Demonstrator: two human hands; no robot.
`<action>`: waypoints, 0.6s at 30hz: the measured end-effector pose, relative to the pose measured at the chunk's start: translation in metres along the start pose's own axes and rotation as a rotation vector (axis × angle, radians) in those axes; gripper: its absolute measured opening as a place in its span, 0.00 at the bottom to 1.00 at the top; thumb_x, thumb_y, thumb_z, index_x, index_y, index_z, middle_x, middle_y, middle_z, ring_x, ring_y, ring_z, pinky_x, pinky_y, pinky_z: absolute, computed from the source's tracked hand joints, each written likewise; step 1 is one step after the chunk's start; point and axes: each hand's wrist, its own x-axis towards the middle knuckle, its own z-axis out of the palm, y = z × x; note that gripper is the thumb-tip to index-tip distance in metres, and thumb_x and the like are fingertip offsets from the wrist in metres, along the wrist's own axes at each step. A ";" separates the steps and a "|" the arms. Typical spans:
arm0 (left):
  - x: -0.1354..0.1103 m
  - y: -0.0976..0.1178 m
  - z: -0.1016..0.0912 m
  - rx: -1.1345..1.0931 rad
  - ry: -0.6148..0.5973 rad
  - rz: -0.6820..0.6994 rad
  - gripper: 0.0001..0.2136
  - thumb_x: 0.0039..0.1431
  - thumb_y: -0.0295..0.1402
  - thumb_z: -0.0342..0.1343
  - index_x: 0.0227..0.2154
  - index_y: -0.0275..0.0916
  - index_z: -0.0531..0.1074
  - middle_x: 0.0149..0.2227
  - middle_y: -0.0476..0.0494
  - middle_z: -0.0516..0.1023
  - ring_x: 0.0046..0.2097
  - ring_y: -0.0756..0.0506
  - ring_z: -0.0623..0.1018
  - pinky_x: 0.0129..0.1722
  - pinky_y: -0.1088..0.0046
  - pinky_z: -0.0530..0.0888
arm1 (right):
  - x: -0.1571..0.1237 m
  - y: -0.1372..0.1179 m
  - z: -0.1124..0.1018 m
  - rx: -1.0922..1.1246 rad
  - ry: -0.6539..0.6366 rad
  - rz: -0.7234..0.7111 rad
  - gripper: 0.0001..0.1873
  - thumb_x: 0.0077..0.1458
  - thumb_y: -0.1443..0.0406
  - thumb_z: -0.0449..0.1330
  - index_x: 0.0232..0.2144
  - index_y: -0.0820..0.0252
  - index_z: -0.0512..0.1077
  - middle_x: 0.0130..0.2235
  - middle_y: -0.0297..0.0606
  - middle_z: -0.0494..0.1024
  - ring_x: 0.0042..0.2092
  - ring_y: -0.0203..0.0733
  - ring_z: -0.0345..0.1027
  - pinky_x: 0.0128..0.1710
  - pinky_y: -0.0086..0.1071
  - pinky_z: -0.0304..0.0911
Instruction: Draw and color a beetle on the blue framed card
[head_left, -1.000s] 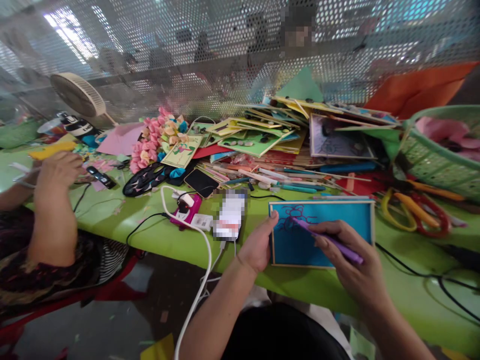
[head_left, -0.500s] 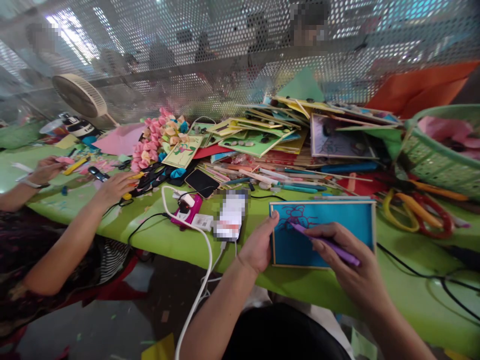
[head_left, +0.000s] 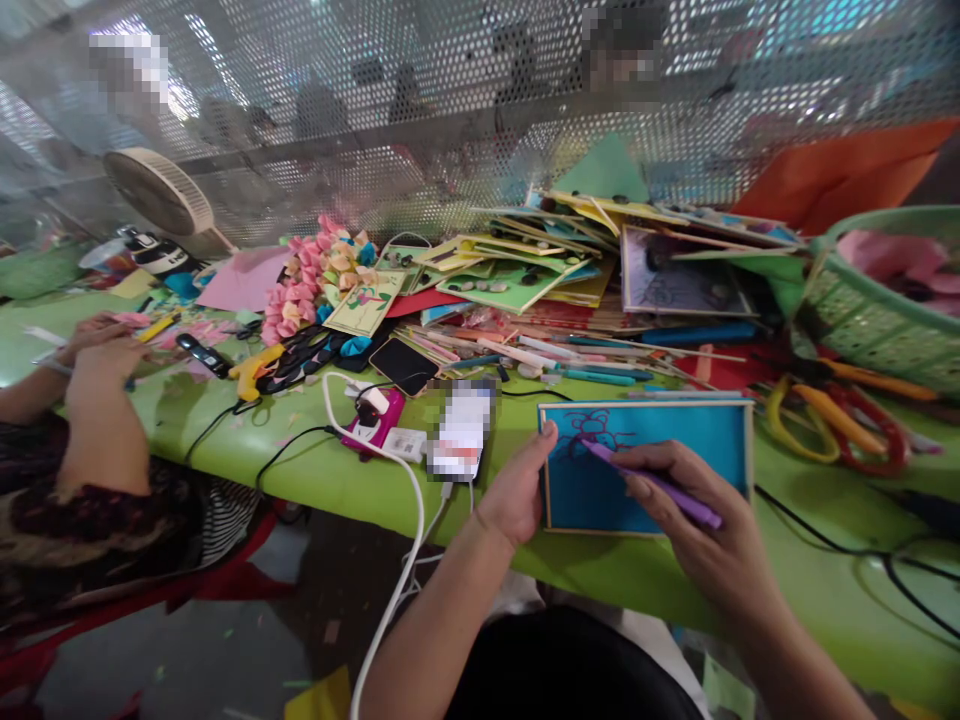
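A blue card with a pale wooden frame (head_left: 675, 435) lies on the green table (head_left: 315, 470) in front of me. My left hand (head_left: 516, 492) grips the card's left edge, thumb on top. My right hand (head_left: 705, 530) is closed round a purple pen (head_left: 660, 486) whose tip rests on dark line drawings at the card's upper left. The lower middle of the card is hidden by my right hand.
A phone (head_left: 459, 433), a pink charger block (head_left: 373, 418) and white cable (head_left: 397, 540) lie left of the card. Behind are stacked paper cards (head_left: 525, 275), paper flowers (head_left: 315, 275), scissors (head_left: 840, 420), a green basket (head_left: 877, 310) and a fan (head_left: 154, 190). Another person's hands (head_left: 101, 345) work at the left.
My hands and the pen have barely shifted on the card. The person at the left pulled their reaching arm back, and their two hands are together near the table's left end.
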 end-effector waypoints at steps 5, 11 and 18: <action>-0.001 0.001 0.001 0.004 -0.007 -0.004 0.32 0.54 0.54 0.79 0.53 0.35 0.85 0.51 0.32 0.89 0.60 0.27 0.85 0.64 0.49 0.78 | -0.001 0.000 0.000 0.011 -0.044 -0.005 0.07 0.72 0.56 0.66 0.45 0.48 0.84 0.38 0.36 0.85 0.39 0.44 0.80 0.40 0.35 0.74; 0.000 0.001 0.001 0.005 -0.006 -0.005 0.31 0.56 0.54 0.78 0.54 0.35 0.84 0.51 0.32 0.89 0.61 0.27 0.85 0.65 0.48 0.78 | -0.001 -0.001 0.000 0.008 -0.053 0.012 0.09 0.72 0.55 0.66 0.44 0.50 0.84 0.38 0.39 0.86 0.39 0.46 0.80 0.40 0.38 0.75; -0.001 0.001 0.003 0.004 -0.008 0.001 0.31 0.57 0.53 0.77 0.55 0.35 0.84 0.52 0.32 0.89 0.61 0.27 0.85 0.64 0.49 0.79 | 0.000 -0.001 -0.001 -0.006 -0.036 0.025 0.09 0.72 0.55 0.66 0.45 0.49 0.84 0.39 0.39 0.86 0.39 0.47 0.80 0.40 0.38 0.75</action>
